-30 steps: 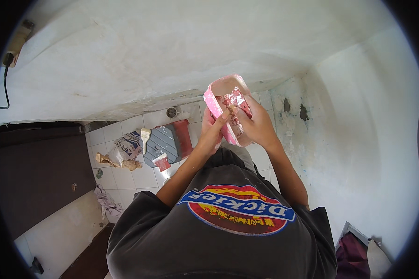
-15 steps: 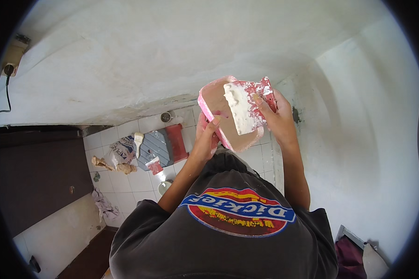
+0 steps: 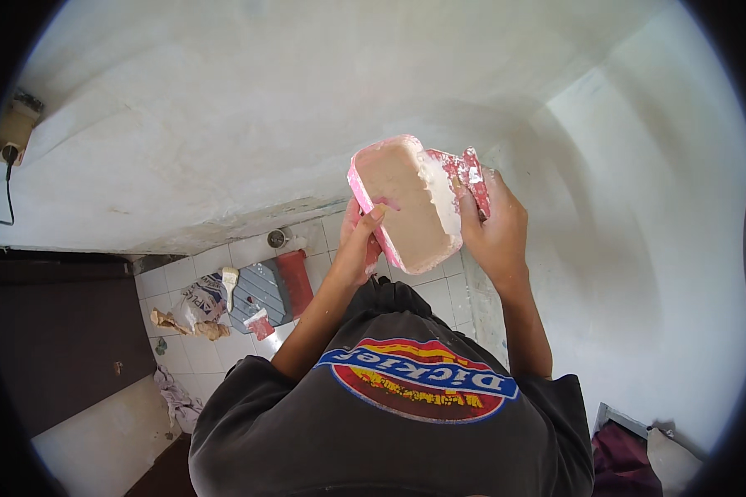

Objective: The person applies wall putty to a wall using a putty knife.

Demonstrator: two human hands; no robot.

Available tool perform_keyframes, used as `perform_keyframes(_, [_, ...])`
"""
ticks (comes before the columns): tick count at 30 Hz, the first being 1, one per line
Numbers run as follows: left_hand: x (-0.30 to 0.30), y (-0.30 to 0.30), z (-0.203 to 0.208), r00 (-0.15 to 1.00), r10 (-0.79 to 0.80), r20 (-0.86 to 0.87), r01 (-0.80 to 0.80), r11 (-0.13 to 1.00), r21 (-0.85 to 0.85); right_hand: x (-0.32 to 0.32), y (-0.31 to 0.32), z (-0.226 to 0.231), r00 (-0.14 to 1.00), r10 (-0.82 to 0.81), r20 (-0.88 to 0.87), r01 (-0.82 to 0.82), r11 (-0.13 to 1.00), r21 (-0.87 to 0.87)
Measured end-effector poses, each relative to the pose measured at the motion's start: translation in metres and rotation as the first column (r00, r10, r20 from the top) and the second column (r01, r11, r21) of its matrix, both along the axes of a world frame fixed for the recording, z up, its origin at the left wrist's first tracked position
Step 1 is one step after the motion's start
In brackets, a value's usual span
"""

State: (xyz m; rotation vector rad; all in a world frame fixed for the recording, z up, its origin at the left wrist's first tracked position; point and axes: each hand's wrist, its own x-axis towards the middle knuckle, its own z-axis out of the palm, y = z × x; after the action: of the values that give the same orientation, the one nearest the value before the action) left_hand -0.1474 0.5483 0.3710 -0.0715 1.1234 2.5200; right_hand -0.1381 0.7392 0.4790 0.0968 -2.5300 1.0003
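Note:
My left hand grips a pink rectangular tub by its near left side, thumb over the rim. The tub is tilted so that its inside, coated with pale putty, faces up. In my right hand is a putty-smeared red scraper, the fingers closed round its handle. Its blade lies along the tub's right rim, and thick white putty sits there. How firmly the blade touches the rim I cannot tell.
White wall rises ahead and to the right. On the tiled floor at left are a grey-and-red stool bearing a paintbrush and another red scraper, a plastic bag, a cup and a rag.
The scraper has moved from above the middle of the tub to its right rim, its blade tipping so less of its putty-covered face shows. The tub's inside is now more exposed.

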Motion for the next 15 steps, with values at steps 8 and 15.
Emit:
perform_keyframes(8, [-0.031,0.012,0.004,1.000,-0.020,0.003,0.020,0.998,0.054,-0.023,-0.001,0.001,0.995,0.028,-0.101,-0.007,0.979,0.202])
perform_keyframes(15, [-0.049,0.014,0.014,0.998,-0.056,0.021,0.055,0.998,0.024,-0.039,0.004,0.004,0.997,-0.077,-0.030,0.081,0.982,0.170])
